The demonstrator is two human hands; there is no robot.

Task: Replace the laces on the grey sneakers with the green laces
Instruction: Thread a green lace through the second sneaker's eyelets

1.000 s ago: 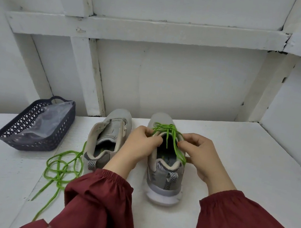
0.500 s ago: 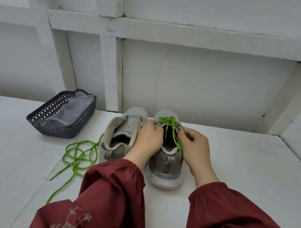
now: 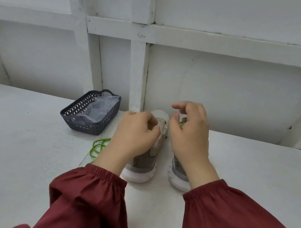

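Two grey sneakers side by side on the white counter (image 3: pixel 21 152), heels toward the person: left sneaker (image 3: pixel 146 162) under the left hand (image 3: pixel 137 131), right sneaker (image 3: pixel 178 169) under the right hand (image 3: pixel 187 137). Right hand's thumb and fingers are curled in on a bit of green lace (image 3: pixel 182 124) at the shoe's 12 o'clock end; left hand's fingers are curled over its shoe's tongue, but I cannot tell whether they grip anything. Loose green lace (image 3: pixel 98 146) lies at the left sneaker's 9 o'clock, dark basket (image 3: pixel 90 112) at 10 o'clock.
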